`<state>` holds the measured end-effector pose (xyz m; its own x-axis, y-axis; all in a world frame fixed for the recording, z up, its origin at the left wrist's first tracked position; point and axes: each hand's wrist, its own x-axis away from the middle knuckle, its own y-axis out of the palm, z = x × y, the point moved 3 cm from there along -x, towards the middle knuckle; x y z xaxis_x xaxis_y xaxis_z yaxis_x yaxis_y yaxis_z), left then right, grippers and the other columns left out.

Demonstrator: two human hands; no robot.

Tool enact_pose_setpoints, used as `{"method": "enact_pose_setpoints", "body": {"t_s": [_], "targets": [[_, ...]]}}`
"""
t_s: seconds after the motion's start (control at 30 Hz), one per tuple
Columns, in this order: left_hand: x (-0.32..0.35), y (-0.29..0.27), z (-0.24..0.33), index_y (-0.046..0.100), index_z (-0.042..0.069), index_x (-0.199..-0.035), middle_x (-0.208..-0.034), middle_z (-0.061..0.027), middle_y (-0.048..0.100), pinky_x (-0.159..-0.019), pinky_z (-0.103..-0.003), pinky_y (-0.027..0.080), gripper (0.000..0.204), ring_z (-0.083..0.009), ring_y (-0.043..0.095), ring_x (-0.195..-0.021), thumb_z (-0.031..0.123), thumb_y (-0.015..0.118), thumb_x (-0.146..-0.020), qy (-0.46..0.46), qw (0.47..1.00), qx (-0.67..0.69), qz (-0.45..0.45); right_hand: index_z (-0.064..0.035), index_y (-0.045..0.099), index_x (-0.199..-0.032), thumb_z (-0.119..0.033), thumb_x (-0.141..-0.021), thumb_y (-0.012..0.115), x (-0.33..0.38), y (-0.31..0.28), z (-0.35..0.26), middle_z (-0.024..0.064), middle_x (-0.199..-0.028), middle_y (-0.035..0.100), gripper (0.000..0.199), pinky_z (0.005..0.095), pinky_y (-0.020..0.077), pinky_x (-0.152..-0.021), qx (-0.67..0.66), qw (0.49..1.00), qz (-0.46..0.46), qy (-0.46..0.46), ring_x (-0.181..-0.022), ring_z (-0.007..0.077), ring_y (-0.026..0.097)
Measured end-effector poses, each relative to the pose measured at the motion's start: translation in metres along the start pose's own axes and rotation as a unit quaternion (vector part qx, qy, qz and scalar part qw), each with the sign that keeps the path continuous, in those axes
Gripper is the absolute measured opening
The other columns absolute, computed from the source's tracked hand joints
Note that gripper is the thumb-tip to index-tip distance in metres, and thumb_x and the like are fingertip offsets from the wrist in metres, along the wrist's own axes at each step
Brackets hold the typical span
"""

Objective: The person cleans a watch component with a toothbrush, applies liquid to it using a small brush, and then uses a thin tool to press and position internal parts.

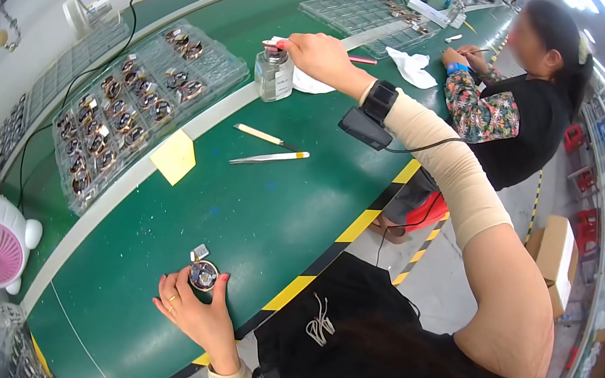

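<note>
left hand (197,308): fingers curled round a small round part (203,275), pinching its rim, right at the near edge of the desk (260,219)
right hand (319,53): stretched to the far side, closed on a pink-tipped tool (273,45) held over the glass bottle (274,74)
part: looks like a coil in a little metal ring, light and stiff, probably fragile in the middle, so I'd hold it by the rim like they're doing
bottle: glass, smooth, likely slippery, grab the body
desk bits: 2 tweezers (269,159) mid-desk, yellow note (174,157), tray (133,105) of the same parts at the far left
neighbour: another person (516,102) working at the right end
</note>
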<state>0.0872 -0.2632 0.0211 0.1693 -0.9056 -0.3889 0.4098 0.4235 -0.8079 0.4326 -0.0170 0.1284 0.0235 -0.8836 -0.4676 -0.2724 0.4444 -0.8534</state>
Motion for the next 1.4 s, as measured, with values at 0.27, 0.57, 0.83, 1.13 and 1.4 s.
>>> {"method": "enact_pose_setpoints", "body": {"t_s": [0.27,0.57,0.83,1.13,1.4], "targets": [[0.001,0.0,0.001,0.061,0.006,-0.111,-0.119,-0.0103,0.055,-0.113,-0.051,0.028,0.053,-0.0315,0.049,-0.123,0.025,0.086,-0.068,0.007,1.0,0.007,0.0,-0.008,0.066,-0.083,-0.037,-0.098,0.048,0.002,-0.005,0.005,0.0189,-0.076,0.066,0.037,0.0537,0.0481,-0.067,-0.019,1.0,0.01,-0.022,-0.076,0.0415,0.064],[-0.006,-0.003,0.003,0.062,0.009,-0.112,-0.112,-0.0106,0.059,-0.106,-0.057,0.03,0.058,-0.035,0.051,-0.117,0.033,0.086,-0.066,0.036,0.999,0.033,0.015,-0.0064,0.062,-0.084,-0.022,-0.095,0.058,0.069,-0.014,-0.105,0.0133,-0.069,0.061,0.019,0.0449,0.0463,-0.059,-0.149,0.955,-0.071,-0.248,-0.065,0.0362,0.059],[-0.003,0.002,0.0,0.063,0.009,-0.111,-0.116,-0.0077,0.055,-0.11,-0.061,0.026,0.057,-0.0324,0.046,-0.125,0.035,0.085,-0.066,-0.018,0.999,0.029,-0.001,-0.008,0.059,-0.074,-0.02,-0.086,0.067,0.159,0.054,-0.197,0.0079,-0.066,0.058,0.018,0.0417,0.0459,-0.056,-0.203,0.824,-0.196,-0.492,-0.062,0.0278,0.06],[0.0,-0.003,-0.002,0.063,0.008,-0.111,-0.116,-0.0074,0.054,-0.11,-0.062,0.026,0.055,-0.033,0.045,-0.126,0.034,0.085,-0.068,-0.015,0.999,0.04,-0.014,-0.0079,0.059,-0.075,-0.026,-0.088,0.064,0.156,0.058,-0.2,0.009,-0.064,0.061,0.024,0.0416,0.047,-0.054,-0.178,0.802,-0.253,-0.511,-0.062,0.0288,0.063],[-0.002,-0.002,0.0,0.063,0.008,-0.111,-0.115,-0.0072,0.053,-0.11,-0.062,0.026,0.054,-0.0331,0.045,-0.126,0.033,0.084,-0.068,-0.016,0.999,0.045,-0.015,-0.0083,0.057,-0.074,-0.025,-0.087,0.065,0.153,0.063,-0.196,0.0079,-0.062,0.057,0.023,0.0423,0.0456,-0.054,-0.175,0.795,-0.269,-0.515,-0.061,0.0286,0.061]]}}
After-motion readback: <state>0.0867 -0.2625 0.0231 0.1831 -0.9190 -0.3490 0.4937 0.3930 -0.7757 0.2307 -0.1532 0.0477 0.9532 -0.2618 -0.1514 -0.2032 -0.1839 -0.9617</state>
